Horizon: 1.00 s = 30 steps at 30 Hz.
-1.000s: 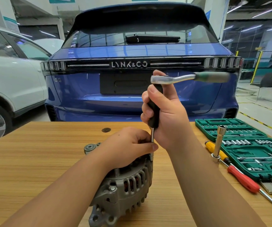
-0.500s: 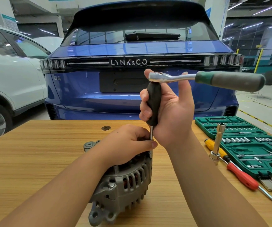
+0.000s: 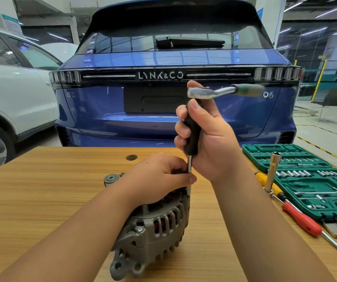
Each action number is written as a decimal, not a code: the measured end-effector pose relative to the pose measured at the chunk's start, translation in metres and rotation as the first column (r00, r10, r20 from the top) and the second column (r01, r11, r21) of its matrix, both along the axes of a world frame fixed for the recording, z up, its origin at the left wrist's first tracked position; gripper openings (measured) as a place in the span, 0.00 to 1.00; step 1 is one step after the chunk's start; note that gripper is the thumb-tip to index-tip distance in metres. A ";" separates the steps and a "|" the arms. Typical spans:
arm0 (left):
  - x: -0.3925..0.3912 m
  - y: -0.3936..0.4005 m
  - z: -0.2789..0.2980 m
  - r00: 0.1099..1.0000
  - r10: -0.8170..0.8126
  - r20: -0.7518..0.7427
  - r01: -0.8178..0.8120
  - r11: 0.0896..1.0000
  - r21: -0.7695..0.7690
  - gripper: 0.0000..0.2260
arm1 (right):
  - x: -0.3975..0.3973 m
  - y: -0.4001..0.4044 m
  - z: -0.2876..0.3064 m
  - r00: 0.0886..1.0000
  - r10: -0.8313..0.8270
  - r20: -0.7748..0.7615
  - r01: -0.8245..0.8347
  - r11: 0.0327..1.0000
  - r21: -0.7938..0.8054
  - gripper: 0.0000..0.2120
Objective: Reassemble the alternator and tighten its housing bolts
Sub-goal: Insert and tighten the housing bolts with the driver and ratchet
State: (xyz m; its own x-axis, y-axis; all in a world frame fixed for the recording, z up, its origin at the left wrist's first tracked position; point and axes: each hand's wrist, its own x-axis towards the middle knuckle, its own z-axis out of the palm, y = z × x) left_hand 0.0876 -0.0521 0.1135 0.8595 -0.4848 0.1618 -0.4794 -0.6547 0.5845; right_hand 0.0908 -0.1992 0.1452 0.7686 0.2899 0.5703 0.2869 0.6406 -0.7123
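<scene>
Grey alternator (image 3: 153, 226) is steadied on the wooden surface (image 3: 41, 190) by the left hand (image 3: 157, 178), which pinches the driver shaft (image 3: 189, 166). Black handle (image 3: 192, 131) is gripped by the right hand (image 3: 208, 139); the shaft is best kept upright.

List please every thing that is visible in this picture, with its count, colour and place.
alternator: 1, grey, table front centre
driver handle: 1, black, upright above alternator
ratchet: 1, silver and green, atop driver handle
socket set case: 1, green, table right
long socket: 1, silver, upright beside case
screwdrivers: 2, red, yellow, right
table: 1, wood
cars: 2, blue, white, behind
left hand: pinches shaft
right hand: grips driver handle
</scene>
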 end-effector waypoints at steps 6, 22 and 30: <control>-0.001 0.000 0.001 1.000 0.006 -0.011 -0.006 1.000 -0.006 0.06 | 0.000 0.005 -0.002 0.993 -0.067 0.095 0.069 0.997 -0.019 0.15; 0.000 -0.001 -0.001 1.000 -0.014 -0.005 0.014 1.000 0.012 0.06 | -0.005 0.002 0.006 0.956 -0.294 -0.020 0.292 0.953 -0.084 0.14; -0.002 0.000 0.001 1.000 -0.017 0.010 0.017 1.000 -0.002 0.07 | -0.002 -0.006 0.002 0.999 0.049 0.003 -0.049 0.999 0.019 0.15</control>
State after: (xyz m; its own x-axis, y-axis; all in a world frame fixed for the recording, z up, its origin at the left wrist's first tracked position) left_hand 0.0858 -0.0524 0.1143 0.8496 -0.4988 0.1716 -0.4962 -0.6452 0.5809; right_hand 0.0892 -0.2056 0.1472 0.7522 0.3163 0.5781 0.2564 0.6677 -0.6989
